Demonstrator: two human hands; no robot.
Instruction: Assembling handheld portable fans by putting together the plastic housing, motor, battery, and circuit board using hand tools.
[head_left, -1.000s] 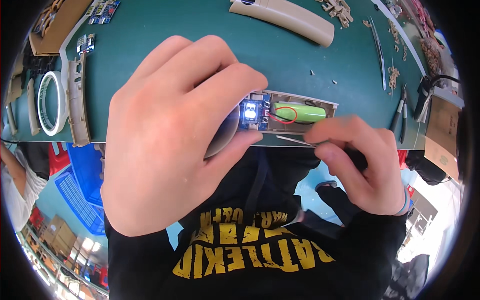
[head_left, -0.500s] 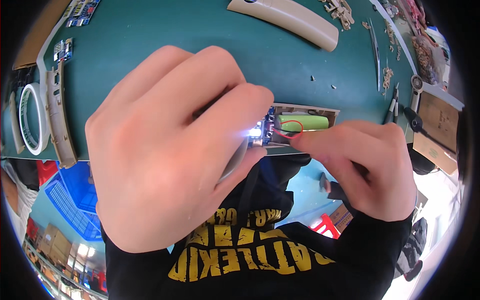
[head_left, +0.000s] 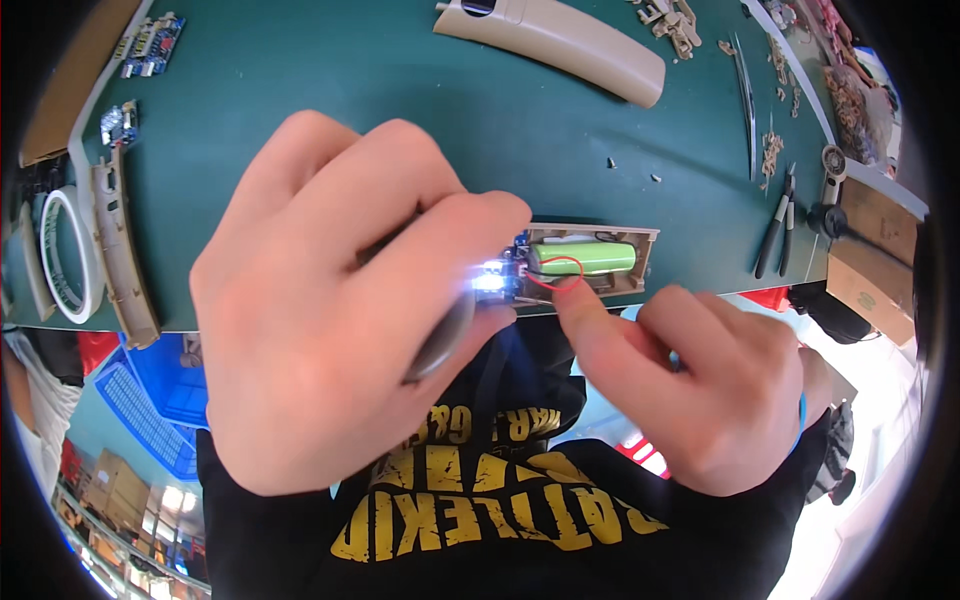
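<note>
My left hand (head_left: 335, 310) is closed round the head end of a beige device housing (head_left: 645, 262), where a smooth grey rounded part (head_left: 445, 342) shows under the fingers. At its fingertips a small blue circuit board (head_left: 519, 262) has bright white lights (head_left: 490, 275) lit. A green cylindrical battery (head_left: 585, 258) lies in the housing, joined to the board side by a looped red wire (head_left: 578, 270) and a black one. My right hand (head_left: 690, 390) stretches its index finger to the wire loop by the housing's near edge. Its other fingers are curled, with nothing visible in them.
A beige curved shell (head_left: 560, 50) lies at the far side of the green table (head_left: 330, 60). Tweezers (head_left: 746, 110), pliers (head_left: 776, 225) and small beige parts (head_left: 672, 25) are on the right. A tape roll (head_left: 68, 255), shell half (head_left: 122, 250) and circuit boards (head_left: 153, 45) are on the left.
The housing, held by my left hand, has shifted slightly left and down. My right hand has moved lower, and its index fingertip now presses at the wire loop, leaving more of the housing visible.
</note>
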